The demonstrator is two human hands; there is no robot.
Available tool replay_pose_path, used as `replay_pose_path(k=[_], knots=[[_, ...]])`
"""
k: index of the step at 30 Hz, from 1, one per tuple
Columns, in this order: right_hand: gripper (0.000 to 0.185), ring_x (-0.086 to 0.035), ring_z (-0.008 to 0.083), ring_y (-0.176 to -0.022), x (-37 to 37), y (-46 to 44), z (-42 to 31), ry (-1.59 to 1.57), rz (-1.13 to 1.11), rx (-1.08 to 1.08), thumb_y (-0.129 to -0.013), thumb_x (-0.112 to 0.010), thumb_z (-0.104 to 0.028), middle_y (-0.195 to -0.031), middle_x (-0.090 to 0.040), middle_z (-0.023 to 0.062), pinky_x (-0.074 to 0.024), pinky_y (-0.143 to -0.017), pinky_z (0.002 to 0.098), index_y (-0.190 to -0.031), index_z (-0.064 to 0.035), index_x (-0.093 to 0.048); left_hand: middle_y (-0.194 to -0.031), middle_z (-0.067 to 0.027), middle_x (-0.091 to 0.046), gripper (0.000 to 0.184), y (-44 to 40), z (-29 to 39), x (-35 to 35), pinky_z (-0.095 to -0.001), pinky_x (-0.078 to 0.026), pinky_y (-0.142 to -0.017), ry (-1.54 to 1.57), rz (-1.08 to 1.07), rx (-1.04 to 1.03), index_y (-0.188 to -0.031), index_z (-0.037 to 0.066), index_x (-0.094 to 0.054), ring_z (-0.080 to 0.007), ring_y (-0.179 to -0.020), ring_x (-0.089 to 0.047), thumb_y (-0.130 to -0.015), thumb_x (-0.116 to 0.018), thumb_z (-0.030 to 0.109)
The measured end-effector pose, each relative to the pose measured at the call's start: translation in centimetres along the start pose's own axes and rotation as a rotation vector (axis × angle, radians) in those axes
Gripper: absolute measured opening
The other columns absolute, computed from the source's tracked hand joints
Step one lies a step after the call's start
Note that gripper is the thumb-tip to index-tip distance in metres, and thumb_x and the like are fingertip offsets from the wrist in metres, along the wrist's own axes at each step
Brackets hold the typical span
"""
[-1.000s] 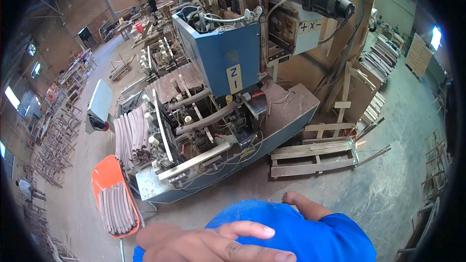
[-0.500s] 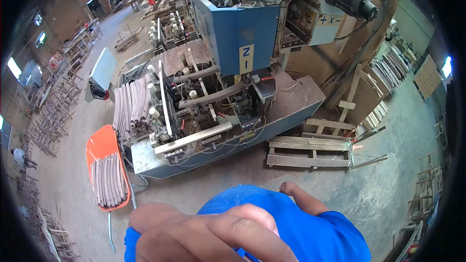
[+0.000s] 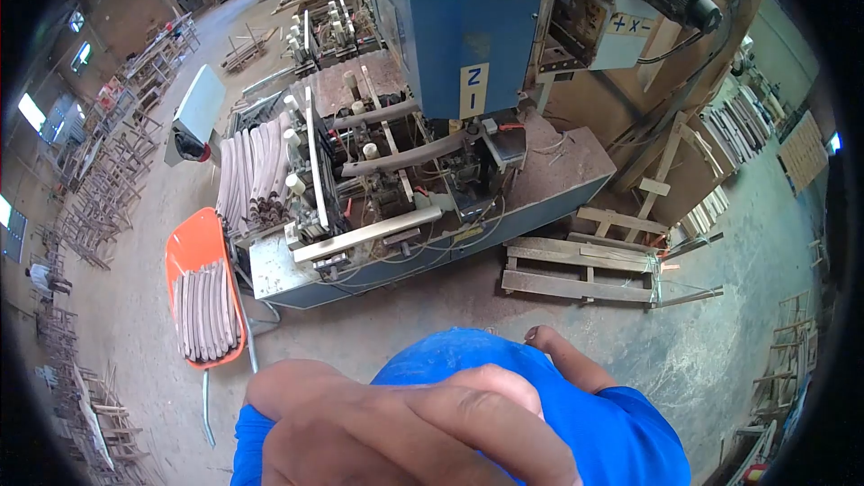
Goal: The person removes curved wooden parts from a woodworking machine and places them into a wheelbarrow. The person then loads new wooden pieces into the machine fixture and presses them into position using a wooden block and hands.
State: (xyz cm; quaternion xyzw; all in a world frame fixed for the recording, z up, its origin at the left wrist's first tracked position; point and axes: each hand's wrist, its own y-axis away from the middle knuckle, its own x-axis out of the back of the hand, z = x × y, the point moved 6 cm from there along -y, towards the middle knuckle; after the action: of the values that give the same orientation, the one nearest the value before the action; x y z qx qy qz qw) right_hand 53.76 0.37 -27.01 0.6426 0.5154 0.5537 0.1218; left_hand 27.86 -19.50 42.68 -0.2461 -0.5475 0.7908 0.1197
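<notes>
My left hand (image 3: 423, 427) is raised very close to the camera and fills the lower middle of the view. Its fingers are bent and lie close together; anything they hold is hidden below the edge of the view. Past it is the front of my blue shirt (image 3: 450, 353). On the other side, my right hand (image 3: 542, 338) hangs low beside the shirt, small in view, with its fingers too unclear to make out. Ahead stands a blue woodworking machine (image 3: 450, 45), with a curved wooden piece (image 3: 409, 162) lying across its fixtures. Neither hand touches the machine.
An orange wheelbarrow (image 3: 186, 238) with several curved wooden pieces (image 3: 205, 310) stands at left. More curved pieces (image 3: 247, 166) lie on the machine's left end. A wooden pallet (image 3: 580, 281) lies on the floor at right. A pale control panel (image 3: 198, 99) stands behind the wheelbarrow.
The view has shifted slightly, so the machine sits a little higher and further right. My left hand has moved a little to the right near the camera. My right hand still hangs low.
</notes>
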Motion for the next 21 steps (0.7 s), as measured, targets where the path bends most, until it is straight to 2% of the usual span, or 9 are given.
replay_pose_path(k=[3,4,6,7,9,12,16,19,21], knots=[[0.039,-0.075,0.0314,-0.099,0.1,0.0,0.0,-0.001,0.035,-0.033,-0.075,-0.085,-0.034,-0.104,-0.078,0.0177,-0.0573,-0.092,0.0405,-0.108,-0.014,-0.081,-0.095,-0.0203,-0.073,0.049,0.0,1.9,-0.7,-0.0423,-0.043,-0.092,-0.022,0.116,0.319,-0.088,0.006,-0.063,-0.0338,-0.101,-0.061,-0.113,-0.038,0.04],[0.039,-0.075,0.0315,-0.099,-0.1,0.2,0.1,-0.02,0.035,-0.032,-0.075,-0.084,-0.035,-0.104,-0.078,0.0178,-0.0573,-0.092,0.0405,-0.108,-0.0143,-0.081,-0.095,-0.0198,-0.074,0.049,0.0,2.0,-0.7,-0.0424,-0.042,-0.093,-0.01,0.118,0.321,-0.088,0.006,-0.063,-0.0328,-0.1,-0.061,-0.113,-0.038,0.04],[0.039,-0.075,0.0318,-0.099,-0.3,0.1,0.1,-0.055,0.038,-0.025,-0.075,-0.084,-0.035,-0.105,-0.078,0.0181,-0.0573,-0.092,0.0405,-0.108,-0.0148,-0.081,-0.094,-0.0185,-0.074,0.048,0.0,1.9,-0.7,-0.0423,-0.04,-0.095,-0.007,0.093,0.172,-0.087,0.008,-0.063,-0.031,-0.098,-0.061,-0.113,-0.038,0.039],[0.038,-0.075,0.0319,-0.099,-0.3,-0.1,0.1,-0.062,0.039,-0.03,-0.075,-0.084,-0.035,-0.105,-0.078,0.018,-0.0572,-0.092,0.0405,-0.108,-0.015,-0.081,-0.094,-0.0179,-0.074,0.048,0.0,0.8,-0.3,-0.0421,-0.04,-0.095,-0.012,0.062,0.02,-0.086,0.008,-0.063,-0.0302,-0.096,-0.061,-0.113,-0.038,0.039],[0.038,-0.074,0.0322,-0.1,-0.6,0.0,0.1,-0.08,0.041,-0.044,-0.076,-0.084,-0.035,-0.106,-0.078,0.0178,-0.0571,-0.093,0.0404,-0.108,-0.0154,-0.081,-0.093,-0.0165,-0.075,0.047,0.1,0.6,-0.3,-0.0424,-0.039,-0.097,-0.017,0.03,-0.074,-0.086,0.009,-0.063,-0.0288,-0.094,-0.061,-0.113,-0.039,0.04],[0.032,-0.071,0.0335,-0.102,-0.8,0.3,0.0,-0.026,0.029,-0.027,-0.079,-0.081,-0.034,-0.108,-0.076,0.0147,-0.0556,-0.092,0.0437,-0.102,-0.0111,-0.078,-0.091,-0.015,-0.075,0.047,0.1,1.4,-0.4,-0.0445,-0.037,-0.099,-0.024,0.043,0.025,-0.085,0.011,-0.062,-0.0279,-0.092,-0.061,-0.113,-0.039,0.04],[0.031,-0.071,0.0334,-0.103,-1.1,0.1,0.0,-0.034,0.02,-0.014,-0.079,-0.082,-0.032,-0.108,-0.077,0.0146,-0.0555,-0.093,0.0433,-0.102,-0.0119,-0.079,-0.09,-0.0142,-0.076,0.047,0.6,1.6,-0.7,-0.0474,-0.035,-0.101,-0.03,0.077,-0.035,-0.085,0.011,-0.063,-0.0284,-0.092,-0.061,-0.113,-0.039,0.04],[0.033,-0.072,0.0331,-0.104,-1.4,0.3,0.3,-0.067,0.027,-0.037,-0.078,-0.083,-0.033,-0.109,-0.077,0.0156,-0.0557,-0.094,0.0421,-0.105,-0.0136,-0.08,-0.09,-0.0139,-0.076,0.047,0.3,1.5,-0.2,-0.0476,-0.035,-0.102,-0.019,0.003,-0.021,-0.086,0.01,-0.063,-0.0286,-0.093,-0.062,-0.113,-0.04,0.04],[0.035,-0.074,0.0326,-0.102,-1.3,0.2,0.2,-0.065,0.048,-0.018,-0.077,-0.084,-0.034,-0.109,-0.078,0.0173,-0.0565,-0.094,0.0405,-0.107,-0.0166,-0.082,-0.091,-0.0137,-0.076,0.046,0.0,1.9,-0.1,-0.0474,-0.035,-0.101,-0.033,0.017,0.119,-0.087,0.01,-0.063,-0.0288,-0.093,-0.061,-0.113,-0.04,0.04]])
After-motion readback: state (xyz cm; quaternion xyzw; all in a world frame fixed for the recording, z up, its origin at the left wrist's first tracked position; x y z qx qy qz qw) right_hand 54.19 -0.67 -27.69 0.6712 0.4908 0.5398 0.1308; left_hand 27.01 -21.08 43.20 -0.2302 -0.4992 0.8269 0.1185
